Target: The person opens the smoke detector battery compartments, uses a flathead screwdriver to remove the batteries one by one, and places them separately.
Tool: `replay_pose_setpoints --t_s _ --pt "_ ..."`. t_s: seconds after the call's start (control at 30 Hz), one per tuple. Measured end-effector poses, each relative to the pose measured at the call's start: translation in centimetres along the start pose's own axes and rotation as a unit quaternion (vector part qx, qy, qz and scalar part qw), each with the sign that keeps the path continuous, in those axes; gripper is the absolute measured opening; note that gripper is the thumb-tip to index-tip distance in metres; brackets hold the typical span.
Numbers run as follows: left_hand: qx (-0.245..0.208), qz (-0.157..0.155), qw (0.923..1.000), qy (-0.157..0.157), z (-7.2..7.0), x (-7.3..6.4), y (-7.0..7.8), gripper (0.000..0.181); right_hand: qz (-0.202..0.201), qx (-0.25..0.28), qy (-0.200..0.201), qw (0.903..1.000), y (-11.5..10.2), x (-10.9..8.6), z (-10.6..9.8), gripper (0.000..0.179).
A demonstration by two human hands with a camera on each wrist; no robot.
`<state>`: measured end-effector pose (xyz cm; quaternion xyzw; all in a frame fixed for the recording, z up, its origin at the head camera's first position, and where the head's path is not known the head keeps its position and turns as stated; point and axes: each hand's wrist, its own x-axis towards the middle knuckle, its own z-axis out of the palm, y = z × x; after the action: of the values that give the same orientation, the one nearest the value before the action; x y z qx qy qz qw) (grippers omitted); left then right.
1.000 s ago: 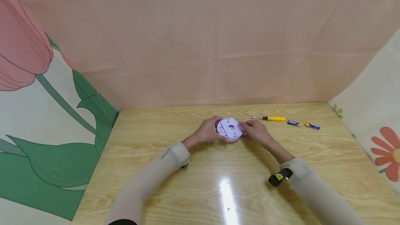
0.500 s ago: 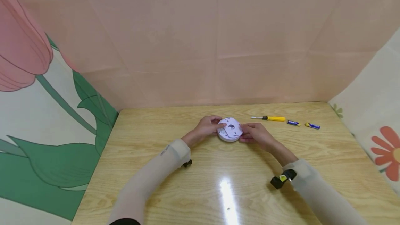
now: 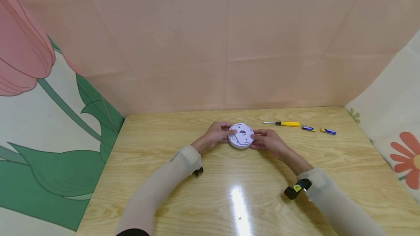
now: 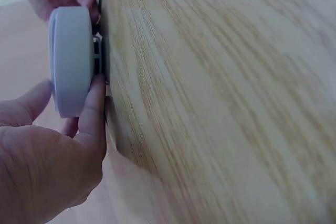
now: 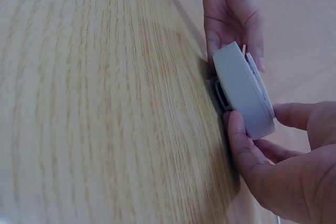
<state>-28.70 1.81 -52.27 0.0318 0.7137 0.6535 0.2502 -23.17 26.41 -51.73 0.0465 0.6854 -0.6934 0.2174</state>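
A round white smoke detector (image 3: 240, 142) lies back side up between both hands, low over the table, with a flat plate on its upper face. My left hand (image 3: 216, 133) grips its left edge, thumb on top and fingers below the rim. On the opposite edge my right hand (image 3: 267, 142) pinches it, thumb above and fingers underneath. In the left wrist view, the detector (image 4: 73, 61) shows its smooth side wall and a slotted part facing the wood. From the right wrist, the plate on the detector (image 5: 244, 93) stands slightly apart at one end.
A yellow-handled screwdriver (image 3: 289, 124) lies right of the hands near the table's back edge. Two blue and yellow batteries, one nearer (image 3: 308, 129) and one farther right (image 3: 328, 132), lie beyond it. A pink backdrop (image 3: 177, 83) rises behind the wooden table (image 3: 170, 207).
My left thumb has moved from the near rim onto the top of the detector. My right hand has shifted slightly, its fingers now under the edge. The screwdriver and batteries stay put.
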Motion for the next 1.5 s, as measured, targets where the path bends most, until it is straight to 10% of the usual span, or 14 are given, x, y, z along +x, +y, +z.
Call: replay_pose_setpoints --t_s 1.5 --pt "-0.009 -0.019 0.9992 -0.033 -0.50 -0.05 0.58 0.039 -0.015 -0.059 0.031 0.9977 0.25 0.24 0.58 0.060"
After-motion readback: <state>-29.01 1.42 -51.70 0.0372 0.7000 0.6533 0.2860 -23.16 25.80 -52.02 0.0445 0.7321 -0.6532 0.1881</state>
